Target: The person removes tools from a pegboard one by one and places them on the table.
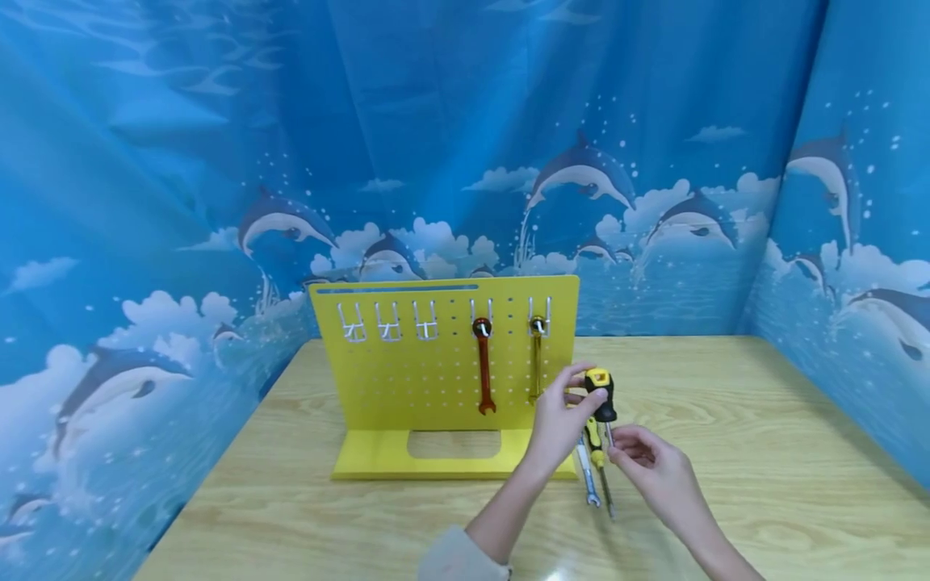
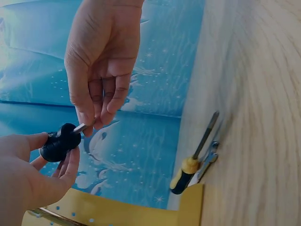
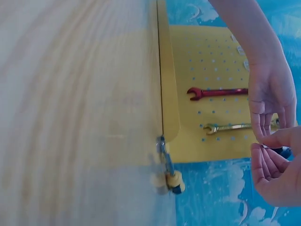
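Observation:
A stubby screwdriver [image 1: 602, 403] with a black handle and yellow end is held up off the table between both hands. My left hand [image 1: 559, 424] grips its handle, fingers and thumb on either side. At the metal shaft [image 2: 81, 127], my right hand [image 1: 657, 472] pinches with thumb and fingertips. Beneath them on the table lies a yellow-and-black screwdriver [image 1: 597, 453], with a silver wrench [image 1: 587, 476] beside it. Left of the hands stands a yellow pegboard [image 1: 436, 387]. From its hooks hang a red wrench [image 1: 484, 371] and a gold wrench [image 1: 538, 359], which my left hand partly overlaps.
Several white wire hooks [image 1: 390, 323] on the pegboard's left side carry no tools. Its base [image 1: 370, 456] rests on the wood-grain table [image 1: 763, 428]. A blue curtain [image 1: 436, 145] printed with dolphins closes off the back and sides.

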`<state>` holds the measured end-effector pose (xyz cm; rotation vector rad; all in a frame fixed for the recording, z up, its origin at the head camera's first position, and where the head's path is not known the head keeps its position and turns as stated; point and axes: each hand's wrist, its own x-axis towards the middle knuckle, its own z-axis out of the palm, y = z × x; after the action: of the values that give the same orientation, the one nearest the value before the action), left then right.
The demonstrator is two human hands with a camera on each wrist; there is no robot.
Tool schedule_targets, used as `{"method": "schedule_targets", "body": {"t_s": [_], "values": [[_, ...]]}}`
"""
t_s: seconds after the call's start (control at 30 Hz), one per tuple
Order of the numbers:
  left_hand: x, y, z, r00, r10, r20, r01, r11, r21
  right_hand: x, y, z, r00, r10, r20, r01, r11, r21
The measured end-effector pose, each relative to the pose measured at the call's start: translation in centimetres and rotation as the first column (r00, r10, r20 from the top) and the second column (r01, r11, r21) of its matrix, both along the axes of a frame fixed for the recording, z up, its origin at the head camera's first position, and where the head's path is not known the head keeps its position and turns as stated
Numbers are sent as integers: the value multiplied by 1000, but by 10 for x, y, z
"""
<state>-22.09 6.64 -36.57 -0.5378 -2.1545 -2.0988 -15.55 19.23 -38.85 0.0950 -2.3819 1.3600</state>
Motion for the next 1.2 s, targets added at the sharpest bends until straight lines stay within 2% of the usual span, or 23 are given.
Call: {"method": "schedule_targets", "body": {"t_s": [0.23,0.4,0.7,0.8,0.97,1.1,1.2], "values": [[-6,14,-15,998,-64,13,64,998,-3,2,15,-9,1000,-22,-5,22,999,34],[-10,20,-25,995,-97,25,98,995,-26,2,22,-13,998,-38,45,36,998,56],[-17,29,-43,998,-13,-66,1,985,-174,0,30,-28,989,-30,147,26,999,26],[-19,31,-50,995,-14,-101,-4,983,-184,-1,31,-35,983,-33,178,33,999,5],[-24,31,-63,989,-32,-146,6,984,-177,-2,30,-46,982,-53,179,52,999,12],[-27,31,-71,986,-29,-163,-9,974,-226,-3,31,-50,979,-58,198,54,998,21],[-27,30,-75,980,-32,-196,-27,957,-290,-4,32,-53,974,-60,218,55,998,28]]}}
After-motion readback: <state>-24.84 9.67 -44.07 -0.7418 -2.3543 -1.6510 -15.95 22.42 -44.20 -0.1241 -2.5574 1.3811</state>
